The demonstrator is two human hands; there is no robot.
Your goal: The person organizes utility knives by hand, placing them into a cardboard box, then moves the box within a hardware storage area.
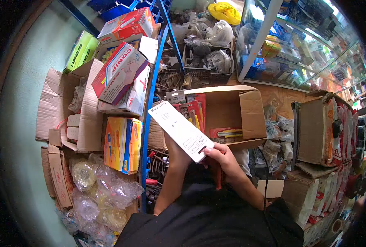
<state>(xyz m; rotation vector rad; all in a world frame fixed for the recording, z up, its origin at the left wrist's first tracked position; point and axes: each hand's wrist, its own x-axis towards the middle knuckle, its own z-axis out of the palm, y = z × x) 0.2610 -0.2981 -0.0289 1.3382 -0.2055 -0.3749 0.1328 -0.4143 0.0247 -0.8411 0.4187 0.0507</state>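
A long white package printed "CUTTER" (177, 128) lies slantwise across the middle of the view. At its lower right end my right hand (224, 159) grips it, thumb on top. My left hand (177, 151) is under the package, which hides its fingers. Just beyond is an open cardboard box (222, 108). Inside it, at the left, stand several red packs with yellow cutters (194, 112), and another red pack (227, 133) lies near its front side. A grey-topped pack (175, 97) leans at the box's left edge.
On the left, a blue metal frame (151, 103) borders stacked cartons (119, 74), an orange box (122, 144) and plastic-wrapped rolls (100, 193). Crates with bags (216, 61) stand ahead beside a glass cabinet (290, 53). Cartons of red packets (325, 127) stand at right; a black cable (267, 177) hangs nearby.
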